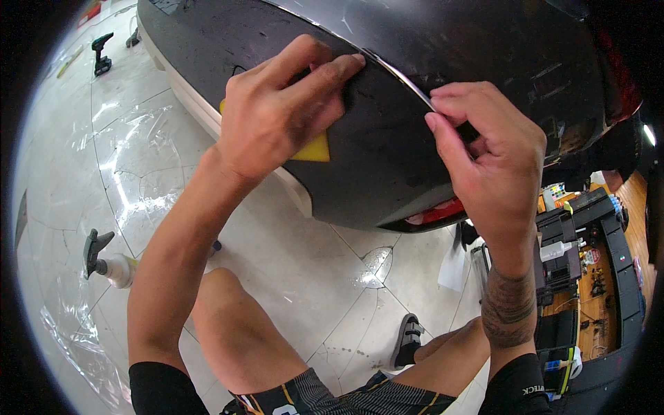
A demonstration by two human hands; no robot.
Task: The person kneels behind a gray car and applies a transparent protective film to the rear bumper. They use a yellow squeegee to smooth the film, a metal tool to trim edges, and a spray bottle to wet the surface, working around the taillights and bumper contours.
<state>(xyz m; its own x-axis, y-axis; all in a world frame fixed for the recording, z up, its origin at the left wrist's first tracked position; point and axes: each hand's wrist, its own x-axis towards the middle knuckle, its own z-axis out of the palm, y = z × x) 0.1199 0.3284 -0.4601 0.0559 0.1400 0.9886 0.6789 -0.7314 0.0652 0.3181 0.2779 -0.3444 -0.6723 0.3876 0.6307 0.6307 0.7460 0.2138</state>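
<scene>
Under both hands, a black car bumper [387,159] curves above a pale tiled floor [290,270]. Left hand [277,114] presses a yellow squeegee [315,149] flat against it, fingers closed over the tool. Right hand [494,162], just beside, pinches the edge of a clear film [408,81] between thumb and fingers. A spray bottle [111,263] lies well below left.

the floor [290,270] is pale glossy tile with thin dark joints, and it throws back bright glare. a spray bottle [111,264] with a dark trigger lies on its side at the left. crumpled clear film [76,346] lies spread near it, toward the lower left. a dark power tool [102,52] stands far off at the upper left. at the right stands a black and orange tool cart [588,277], and a white sheet [453,266] lies just beside it.
</scene>
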